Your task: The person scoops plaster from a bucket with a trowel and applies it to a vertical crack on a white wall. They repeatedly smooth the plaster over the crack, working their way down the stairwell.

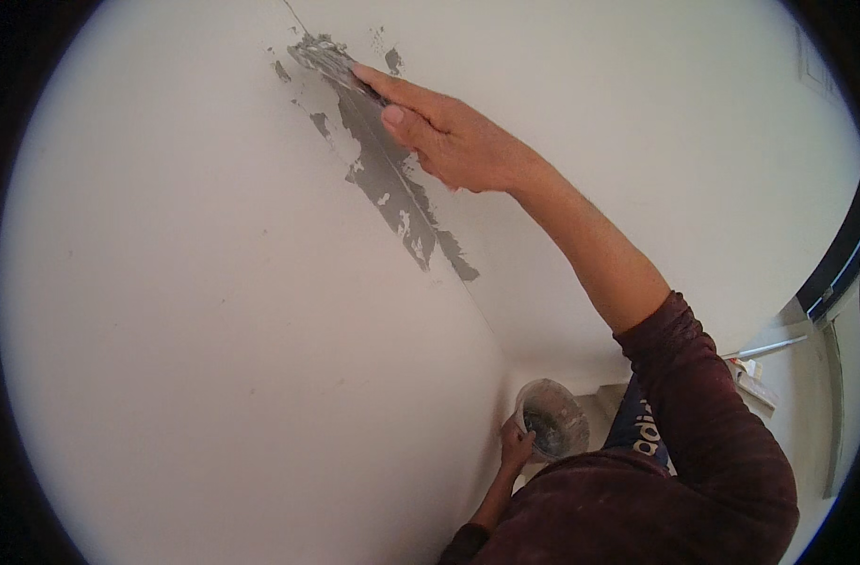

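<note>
My right hand (458, 137) is raised and closed around a putty knife (328, 61), whose blade is smeared with grey filler. The blade lies against the wall at the upper end of a long, ragged patch of grey filler (378, 165). This patch runs down along the inner corner where two white walls meet. Lower down, my left hand (516, 444) grips the rim of a round, dirty bucket (564, 414). Dark grey material shows inside the bucket. The handle of the putty knife is mostly hidden by my right hand.
White wall surfaces (194, 311) fill most of the view, with small specks on the left one. At the lower right, a pale ledge (755, 388) carries some small items, and a long light-coloured bar (774, 347) lies nearby. A dark-framed opening (830, 282) stands at the far right.
</note>
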### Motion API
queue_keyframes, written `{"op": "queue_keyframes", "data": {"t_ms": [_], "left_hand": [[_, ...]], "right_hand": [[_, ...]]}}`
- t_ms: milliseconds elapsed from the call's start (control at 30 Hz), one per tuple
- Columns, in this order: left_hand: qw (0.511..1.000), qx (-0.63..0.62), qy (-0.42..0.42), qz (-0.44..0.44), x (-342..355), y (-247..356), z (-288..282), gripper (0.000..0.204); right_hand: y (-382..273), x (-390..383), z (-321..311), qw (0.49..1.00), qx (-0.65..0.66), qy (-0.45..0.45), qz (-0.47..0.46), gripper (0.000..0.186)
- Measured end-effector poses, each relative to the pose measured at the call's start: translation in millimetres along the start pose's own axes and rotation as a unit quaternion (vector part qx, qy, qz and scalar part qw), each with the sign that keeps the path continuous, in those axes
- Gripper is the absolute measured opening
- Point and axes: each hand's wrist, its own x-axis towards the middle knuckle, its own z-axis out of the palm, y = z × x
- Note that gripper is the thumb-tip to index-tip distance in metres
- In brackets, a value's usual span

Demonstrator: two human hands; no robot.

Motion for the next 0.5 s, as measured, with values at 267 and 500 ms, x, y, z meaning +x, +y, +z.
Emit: {"op": "queue_keyframes", "data": {"t_ms": [267,500], "left_hand": [[0.992,0.116,-0.042,-0.006,-3.0,-27.4,-6.0,0.058],[0.992,0.065,-0.076,-0.079,-23.9,-53.8,-4.0,0.058]], "right_hand": [[38.9,-34.1,13.7,0.992,-0.002,-0.127,0.012,0.051],[61.5,-119.3,15.3,0.950,0.045,-0.257,0.172,0.049]]}}
